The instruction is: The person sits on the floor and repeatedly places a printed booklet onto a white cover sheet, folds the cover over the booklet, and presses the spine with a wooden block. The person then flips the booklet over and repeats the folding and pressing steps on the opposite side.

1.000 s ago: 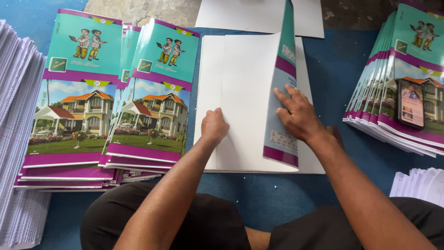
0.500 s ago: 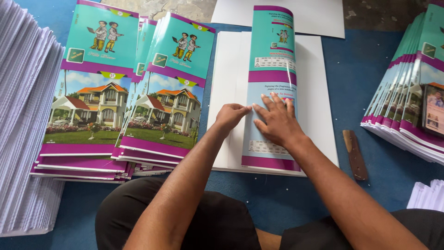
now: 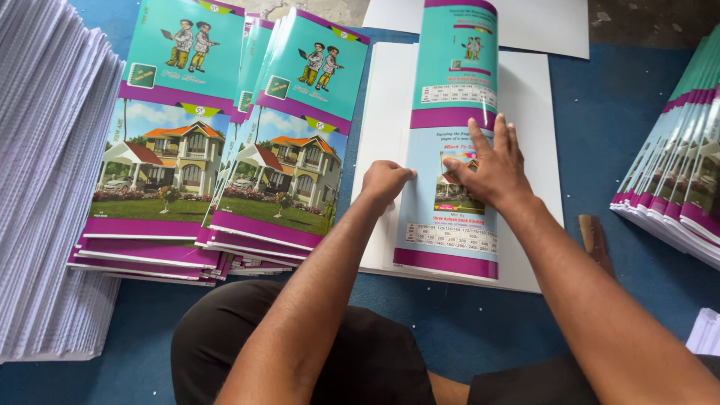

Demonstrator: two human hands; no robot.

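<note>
A glossy teal, purple and pale blue printed cover sheet (image 3: 450,97) lies folded over a white stack of pages (image 3: 534,172) on the blue floor mat. My right hand (image 3: 491,169) is flat on the cover, fingers spread, pressing it down. My left hand (image 3: 384,182) is curled into a loose fist at the cover's left fold edge, pinching the white page edge. The cover's far end curls upward, away from me.
Finished books with house-picture covers (image 3: 225,165) are fanned out at left. A tall stack of white pages (image 3: 45,172) fills the far left. More covered books (image 3: 679,172) lean at right. A brown wooden tool (image 3: 596,240) lies on the blue mat (image 3: 600,97). My knees are at bottom.
The cover has been swung from the right over onto the white pages. My right hand slid further up it, and my left hand moved to the fold edge.
</note>
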